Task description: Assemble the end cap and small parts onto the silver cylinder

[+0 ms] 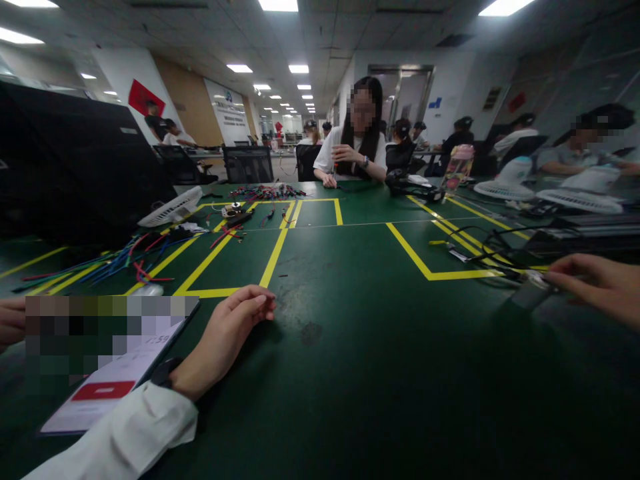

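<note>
My left hand (245,310), below a white sleeve and a dark wristband, hovers over or rests on the green table. Its fingers are loosely curled with the thumb against them, and nothing shows in them. A tablet or phone-like screen (107,393) lies beside that forearm, partly blurred out. At the right edge my right hand (597,287) pinches the end of a small grey metal block (531,293). The block looks tilted on the tabletop, and its exact kind is unclear. Black cables (480,247) lie just behind it.
Another hand (11,323) shows at the left edge. Loose coloured wires (120,261) and a white fan (173,208) lie near a black box-like object (75,167). Yellow tape (465,275) marks the table (360,373). A person (353,143) sits opposite, holding something thin.
</note>
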A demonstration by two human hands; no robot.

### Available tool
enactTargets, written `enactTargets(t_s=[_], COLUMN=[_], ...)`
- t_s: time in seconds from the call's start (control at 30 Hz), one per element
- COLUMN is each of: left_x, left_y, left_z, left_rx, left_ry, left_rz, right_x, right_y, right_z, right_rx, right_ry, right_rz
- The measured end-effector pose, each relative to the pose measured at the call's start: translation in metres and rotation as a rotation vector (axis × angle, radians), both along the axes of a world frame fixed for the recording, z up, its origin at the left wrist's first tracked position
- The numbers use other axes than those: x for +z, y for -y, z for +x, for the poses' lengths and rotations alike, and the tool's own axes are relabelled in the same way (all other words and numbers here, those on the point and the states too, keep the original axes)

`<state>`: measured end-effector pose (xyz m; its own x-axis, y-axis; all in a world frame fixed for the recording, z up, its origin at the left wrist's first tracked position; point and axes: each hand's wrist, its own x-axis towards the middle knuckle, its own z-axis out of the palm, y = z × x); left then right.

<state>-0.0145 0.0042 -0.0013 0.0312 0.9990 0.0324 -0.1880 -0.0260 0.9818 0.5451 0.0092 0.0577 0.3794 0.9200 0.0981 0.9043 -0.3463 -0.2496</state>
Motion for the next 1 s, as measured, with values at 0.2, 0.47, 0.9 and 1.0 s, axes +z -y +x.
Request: enactTargets(t_s=[0.2,0.47,0.9,1.0], left_x=[-0.004,-0.004,-0.003,-0.003], left_y=[-0.002,-0.002,-0.001,-0.001], left_z=[-0.003,-0.002,-0.003,-0.002], left_rx=[-0.017,-0.028,-0.046,-0.045], left_ry=[-0.005,-0.011,-0.029,-0.026], left_rz=[-0.005,-0.007,0.001,0.007], right_x=[-0.007,0.0,-0.009,-0.027], right_y=[0.008,0.007,0.007,-0.001], right_z=[-0.006,-0.015,-0.02,-0.012], right_rx=[0.041,0.1,-0.07,-0.098], right_ry=[-0.059,0.052,-0.749,-0.985], right_rz=[-0.013,0.016,0.115,0.207])
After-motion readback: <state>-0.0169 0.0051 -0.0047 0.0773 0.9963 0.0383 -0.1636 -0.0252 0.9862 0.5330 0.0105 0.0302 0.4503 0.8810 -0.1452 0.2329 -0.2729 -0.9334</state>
